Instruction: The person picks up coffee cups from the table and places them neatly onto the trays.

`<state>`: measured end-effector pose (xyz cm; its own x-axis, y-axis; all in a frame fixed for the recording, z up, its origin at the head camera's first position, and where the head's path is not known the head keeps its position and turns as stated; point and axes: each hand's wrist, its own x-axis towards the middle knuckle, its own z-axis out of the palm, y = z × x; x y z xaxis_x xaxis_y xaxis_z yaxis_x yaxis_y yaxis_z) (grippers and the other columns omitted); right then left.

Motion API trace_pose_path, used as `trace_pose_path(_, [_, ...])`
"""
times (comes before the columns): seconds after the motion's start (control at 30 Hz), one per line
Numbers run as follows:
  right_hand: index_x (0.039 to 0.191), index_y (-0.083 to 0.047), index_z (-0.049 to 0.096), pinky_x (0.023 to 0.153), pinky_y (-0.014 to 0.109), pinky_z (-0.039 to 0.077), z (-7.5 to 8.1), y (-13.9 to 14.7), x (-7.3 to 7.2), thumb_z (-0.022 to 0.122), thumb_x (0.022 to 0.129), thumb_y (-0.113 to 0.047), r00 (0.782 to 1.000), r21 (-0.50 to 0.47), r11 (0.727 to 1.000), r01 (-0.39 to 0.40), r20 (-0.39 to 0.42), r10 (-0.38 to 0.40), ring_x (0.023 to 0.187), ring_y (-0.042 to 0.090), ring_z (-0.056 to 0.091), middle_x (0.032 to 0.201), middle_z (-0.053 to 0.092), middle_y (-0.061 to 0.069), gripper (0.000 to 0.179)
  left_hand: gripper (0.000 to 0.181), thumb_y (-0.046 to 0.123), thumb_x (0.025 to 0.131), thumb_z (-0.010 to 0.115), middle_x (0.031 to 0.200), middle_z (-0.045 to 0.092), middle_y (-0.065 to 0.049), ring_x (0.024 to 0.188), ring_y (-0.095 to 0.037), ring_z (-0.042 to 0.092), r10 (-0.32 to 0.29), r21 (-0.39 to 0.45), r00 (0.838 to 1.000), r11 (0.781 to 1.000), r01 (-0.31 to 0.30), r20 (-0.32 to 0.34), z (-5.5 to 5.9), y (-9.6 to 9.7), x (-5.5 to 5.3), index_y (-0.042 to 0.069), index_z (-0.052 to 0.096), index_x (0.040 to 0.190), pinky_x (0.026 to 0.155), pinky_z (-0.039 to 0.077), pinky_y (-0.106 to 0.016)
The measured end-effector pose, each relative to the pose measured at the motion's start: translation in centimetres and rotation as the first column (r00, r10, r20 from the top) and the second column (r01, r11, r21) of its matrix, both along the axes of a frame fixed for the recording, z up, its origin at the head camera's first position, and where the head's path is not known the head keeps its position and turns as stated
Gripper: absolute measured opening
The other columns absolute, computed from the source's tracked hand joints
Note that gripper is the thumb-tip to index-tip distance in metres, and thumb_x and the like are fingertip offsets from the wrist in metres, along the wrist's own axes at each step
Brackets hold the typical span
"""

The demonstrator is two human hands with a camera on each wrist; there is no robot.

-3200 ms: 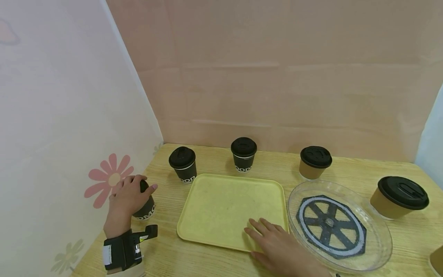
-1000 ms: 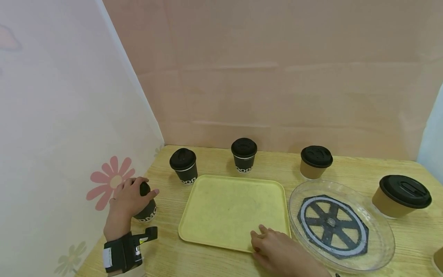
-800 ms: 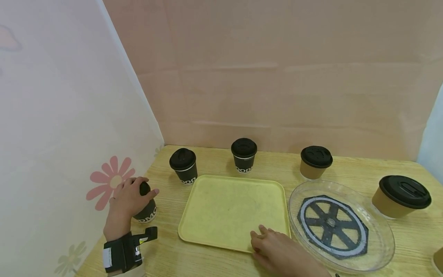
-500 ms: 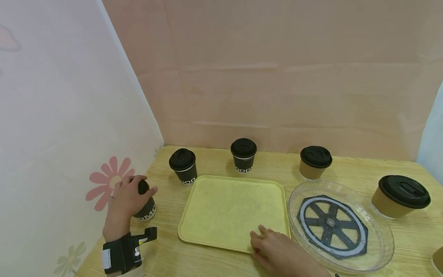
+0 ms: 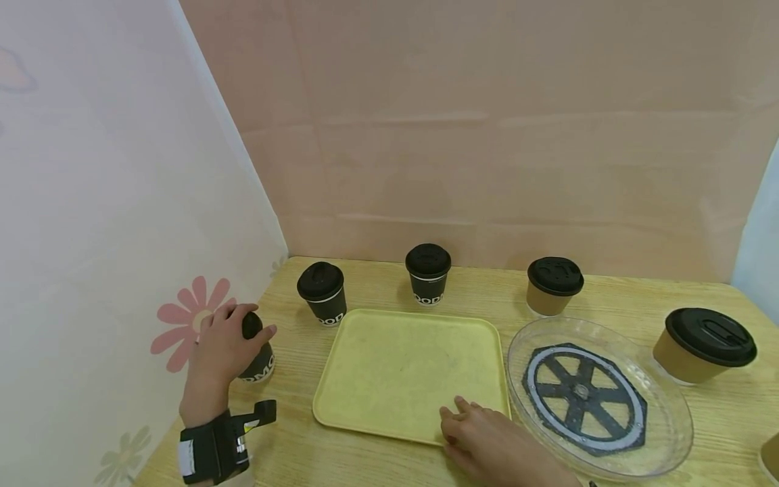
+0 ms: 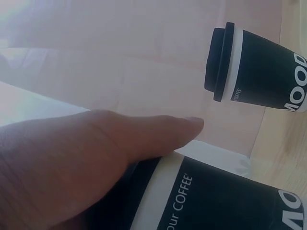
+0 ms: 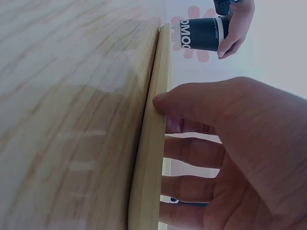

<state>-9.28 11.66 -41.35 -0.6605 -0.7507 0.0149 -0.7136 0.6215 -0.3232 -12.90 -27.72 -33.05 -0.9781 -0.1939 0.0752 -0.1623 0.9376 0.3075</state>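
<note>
In the head view my left hand (image 5: 228, 345) holds a black lidded paper coffee cup (image 5: 260, 365) from above at the table's left side. The left wrist view shows my thumb along the lid edge of this cup (image 6: 206, 201); my palm hides most of the lid. My right hand (image 5: 487, 436) grips the near right rim of a yellow tray (image 5: 402, 372), which lies flat with nothing on it. In the right wrist view my thumb presses the tray's outer edge (image 7: 151, 143) while the fingers reach over the rim.
Two more black cups (image 5: 322, 294) (image 5: 429, 274) stand behind the tray. Brown lidded cups (image 5: 550, 287) (image 5: 700, 348) stand at the back right and right, another (image 5: 771, 456) at the right frame edge. A clear round dish (image 5: 675, 433) with a dark wheel-shaped pattern sits beside the tray.
My right fingers, spread over the tray earlier, have drawn in at its rim. Within the last half second my left hand and its cup have shifted slightly upward in the head view.
</note>
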Motion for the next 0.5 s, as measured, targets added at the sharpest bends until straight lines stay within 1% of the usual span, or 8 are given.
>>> trace_pose_path(0.1, [0.089, -0.023, 0.066, 0.062, 0.026, 0.051, 0.02, 0.01, 0.01, 0.063, 0.095, -0.027, 1.000, -0.006, 1.000, -0.001, -0.006, 0.001, 0.089, 0.013, 0.065, 0.101, 0.068, -0.005, 0.008, 0.059, 0.041, 0.093, 0.061, 0.146, 0.033, -0.031, 0.127, -0.056, 0.029, -0.011, 0.001, 0.999, 1.000, 0.012, -0.036, 0.10, 0.10, 0.02, 0.003, 0.048, 0.137, 0.089, 0.042, -0.071])
trace_pose_path(0.27, [0.093, -0.019, 0.065, 0.058, 0.021, 0.046, 0.08, 0.03, -0.01, 0.063, 0.094, -0.026, 1.000, 0.003, 1.000, 0.009, 0.009, -0.009, 0.075, 0.003, 0.056, 0.091, 0.063, -0.005, 0.007, 0.056, 0.039, 0.093, 0.060, 0.139, 0.041, -0.028, 0.124, -0.053, 0.032, -0.010, -0.015, 0.996, 1.000, 0.009, -0.084, 0.13, 0.19, -0.10, 0.004, 0.050, 0.135, 0.086, 0.045, -0.070])
trace_pose_path(0.4, [0.096, -0.017, 0.064, 0.056, 0.018, 0.042, 0.10, 0.01, -0.04, 0.064, 0.094, -0.026, 0.999, 0.013, 1.000, 0.016, 0.029, -0.017, 0.068, -0.001, 0.048, 0.086, 0.059, -0.006, 0.010, 0.055, 0.038, 0.093, 0.060, 0.138, 0.042, -0.027, 0.124, -0.053, 0.032, -0.009, -0.020, 0.995, 1.000, 0.007, -0.100, 0.27, 0.34, -0.05, 0.004, 0.050, 0.135, 0.087, 0.045, -0.070])
trace_pose_path(0.5, [0.096, -0.016, 0.064, 0.056, 0.017, 0.040, 0.09, 0.02, -0.01, 0.063, 0.094, -0.025, 0.999, 0.009, 1.000, 0.018, 0.028, -0.018, 0.065, -0.002, 0.044, 0.083, 0.055, -0.007, 0.009, 0.055, 0.036, 0.093, 0.060, 0.138, 0.043, -0.028, 0.124, -0.053, 0.032, -0.019, -0.022, 0.994, 1.000, 0.017, -0.108, 0.43, 0.50, 0.07, 0.004, 0.050, 0.135, 0.088, 0.044, -0.070])
